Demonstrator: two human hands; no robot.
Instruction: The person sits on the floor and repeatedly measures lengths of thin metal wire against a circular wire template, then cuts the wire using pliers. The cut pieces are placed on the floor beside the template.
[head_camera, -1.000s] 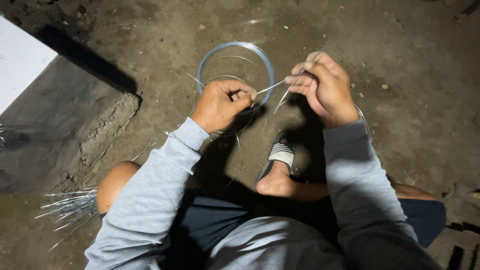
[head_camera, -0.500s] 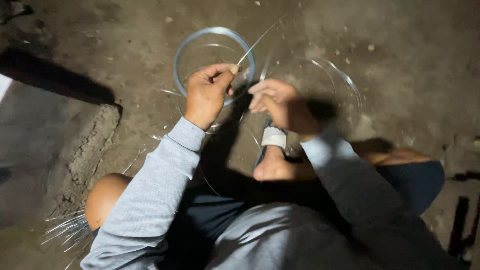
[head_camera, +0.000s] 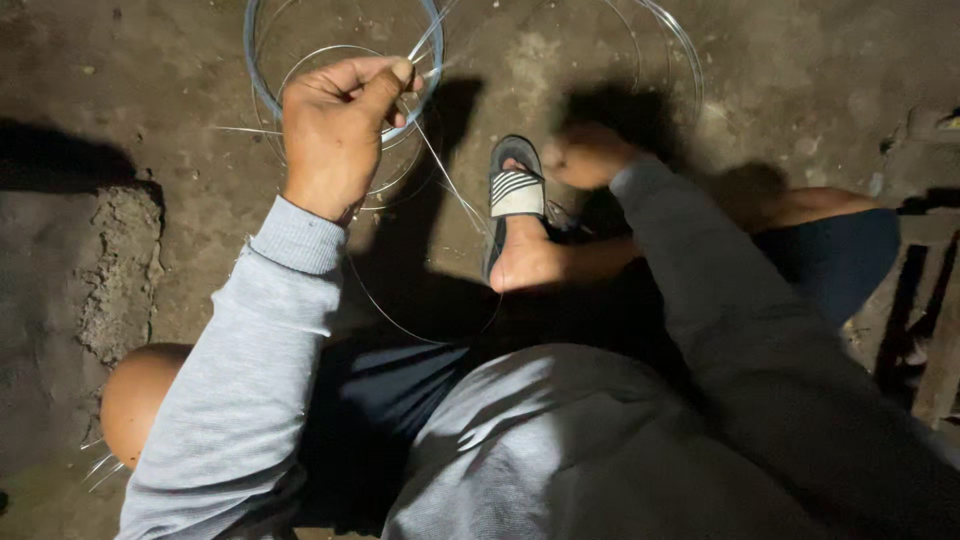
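While my left hand (head_camera: 335, 135) pinches thin, springy steel wire (head_camera: 440, 175) above its coil (head_camera: 262, 90) on the dirt floor (head_camera: 800, 80), my blurred right hand (head_camera: 585, 155) seems clenched by my sandal (head_camera: 515, 190); grip uncertain

Head camera, steeply downward, probably close.

silvery wire (head_camera: 440, 185), black white-striped sandal (head_camera: 515, 190), seemingly grey sleeve (head_camera: 250, 370)

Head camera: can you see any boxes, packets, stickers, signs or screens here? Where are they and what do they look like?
None in view. There is only bare ground, thin wire coils pinched by the left hand, and a striped black-and-white sandal near the blurred right hand.
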